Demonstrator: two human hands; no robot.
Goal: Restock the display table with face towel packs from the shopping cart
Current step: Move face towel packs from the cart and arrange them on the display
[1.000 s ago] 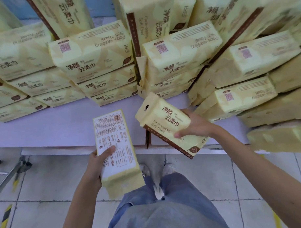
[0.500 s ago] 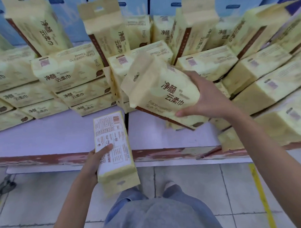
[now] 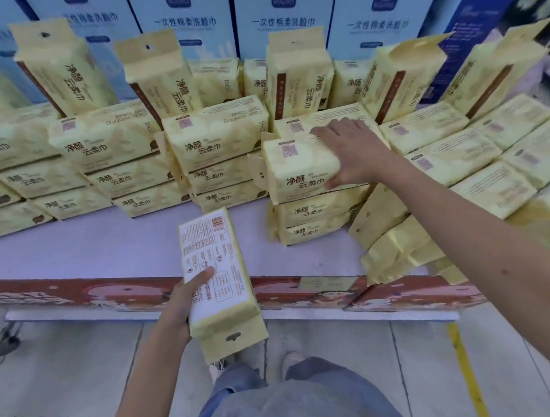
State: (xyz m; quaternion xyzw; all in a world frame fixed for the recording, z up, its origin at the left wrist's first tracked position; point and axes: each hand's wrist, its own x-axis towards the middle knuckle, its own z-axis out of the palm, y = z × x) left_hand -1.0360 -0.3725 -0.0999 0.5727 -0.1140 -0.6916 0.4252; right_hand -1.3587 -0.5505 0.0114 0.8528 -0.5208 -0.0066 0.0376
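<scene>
Yellow face towel packs (image 3: 109,145) on table (image 3: 113,245): front reads 净颜 云柔巾. Top face, upside down from here, reads "Face-washing Soft Towel", plus a QR code. Same front print on the stack-top pack (image 3: 300,173) gripped by the right hand (image 3: 353,152). Blue boxes (image 3: 282,21) at back: 一次性棉柔洗脸巾; logo above too blurred. Back-label pack (image 3: 216,272) in the left hand (image 3: 180,302): barcode, fine print unreadable.

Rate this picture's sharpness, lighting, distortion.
Head view: flat light, no glare; fisheye fans upright pale yellow plastic towel packs outward; blue cardboard boxes behind look soft; left hand's white-labelled pack and right hand's stack-top pack are sharpest.
</scene>
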